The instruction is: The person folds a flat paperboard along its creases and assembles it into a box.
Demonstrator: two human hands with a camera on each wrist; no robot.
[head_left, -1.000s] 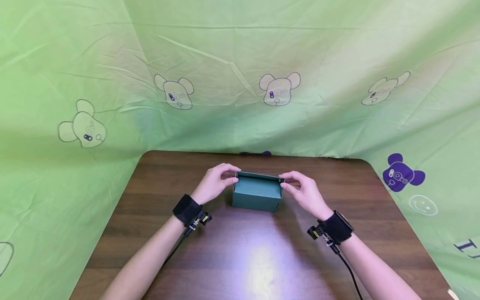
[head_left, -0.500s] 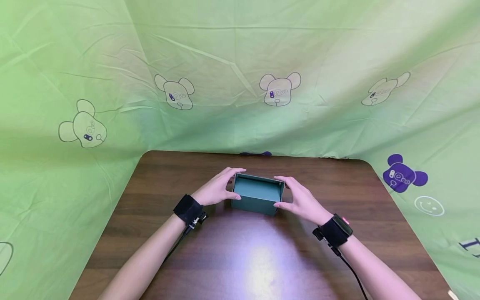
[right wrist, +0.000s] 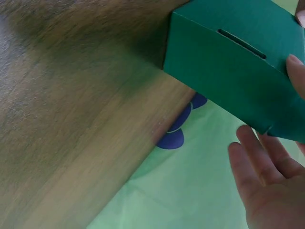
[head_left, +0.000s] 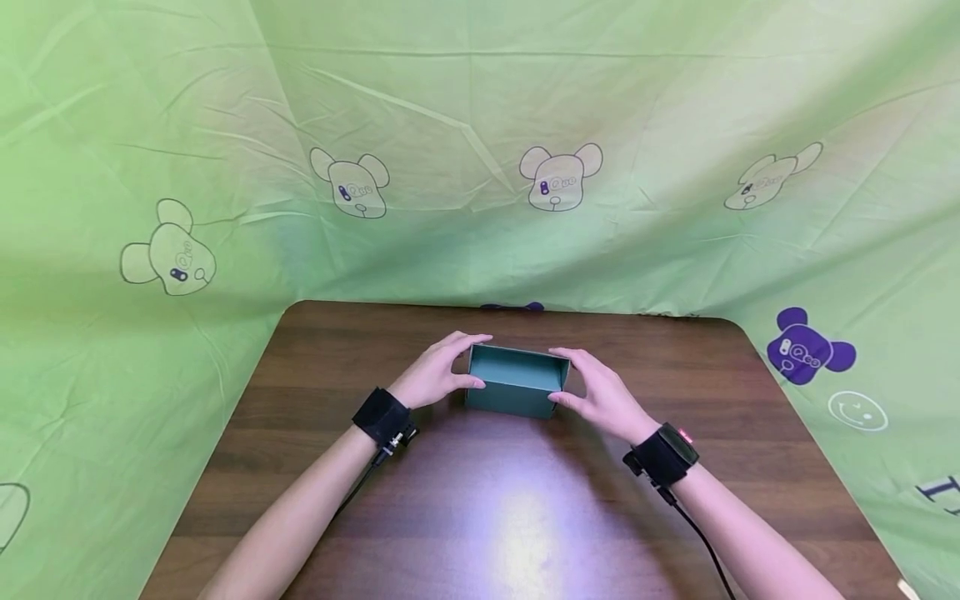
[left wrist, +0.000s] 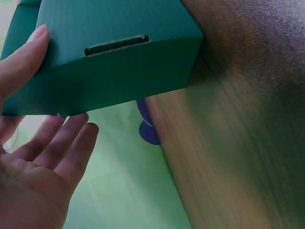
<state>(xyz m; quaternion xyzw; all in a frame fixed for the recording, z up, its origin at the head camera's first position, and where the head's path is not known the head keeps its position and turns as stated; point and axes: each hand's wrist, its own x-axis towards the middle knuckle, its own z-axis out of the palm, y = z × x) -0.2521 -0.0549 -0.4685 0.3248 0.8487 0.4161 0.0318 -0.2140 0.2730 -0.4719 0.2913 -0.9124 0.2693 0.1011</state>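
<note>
A dark green cardboard box [head_left: 512,400] stands near the back of the table, its top open and its inner walls showing. My left hand [head_left: 435,377] holds it at the left end, thumb on the front wall and fingers reaching to the back edge. At the right end my right hand [head_left: 604,398] holds it the same way. In the left wrist view, the thumb [left wrist: 29,56] presses the box wall beside a narrow slot [left wrist: 116,45], while other fingers spread below. A similar slot [right wrist: 241,44] shows in the right wrist view, near the right thumb [right wrist: 296,71].
The brown wooden table [head_left: 420,517] reaches back to a green curtain [head_left: 450,250] printed with bear heads. Black straps [head_left: 384,417] with small cameras and cables sit on both wrists.
Both hands have shifted from pinching the box's upper back corners to gripping its ends, with thumbs lower on the front wall. The box now shows its open inside and has moved slightly back.
</note>
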